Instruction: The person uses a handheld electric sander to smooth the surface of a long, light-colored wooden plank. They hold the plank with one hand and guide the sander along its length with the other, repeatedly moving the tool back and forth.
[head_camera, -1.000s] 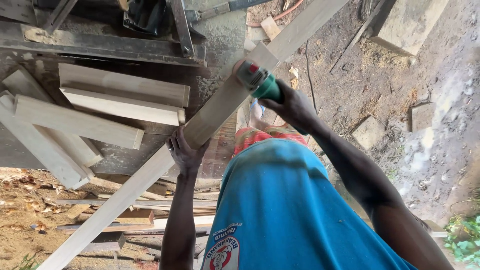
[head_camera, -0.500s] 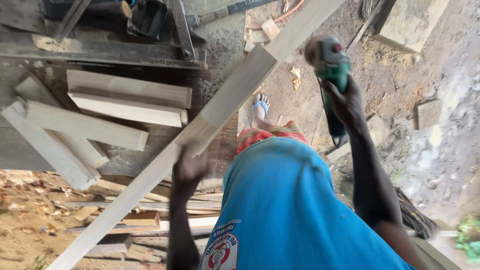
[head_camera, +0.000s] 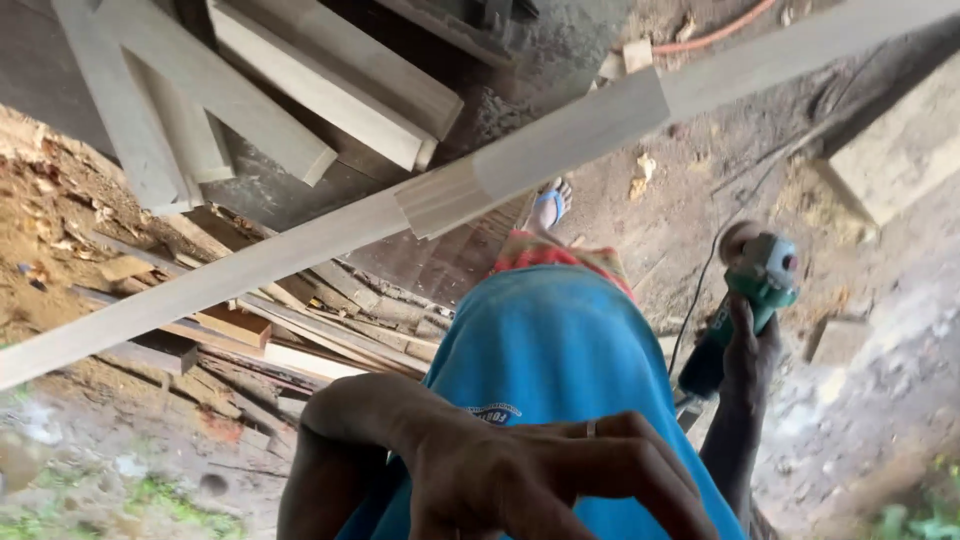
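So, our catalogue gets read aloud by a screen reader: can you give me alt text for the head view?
A person's right hand holds a green power sander off to the side of a long pale wooden beam, while the left hand, empty, hangs close to the camera over a blue shirt. Stacked planks and offcuts lie on the dirt floor.

Left hand (head_camera: 540, 480) hangs at six o'clock, empty, fingers curled, arm bent. Right hand (head_camera: 750, 355) at four o'clock seems closed in a grip.

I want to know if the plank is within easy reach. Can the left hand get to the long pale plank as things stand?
Probably yes: the left hand is empty and drawn back near the blue shirt, with open air up to the plank.
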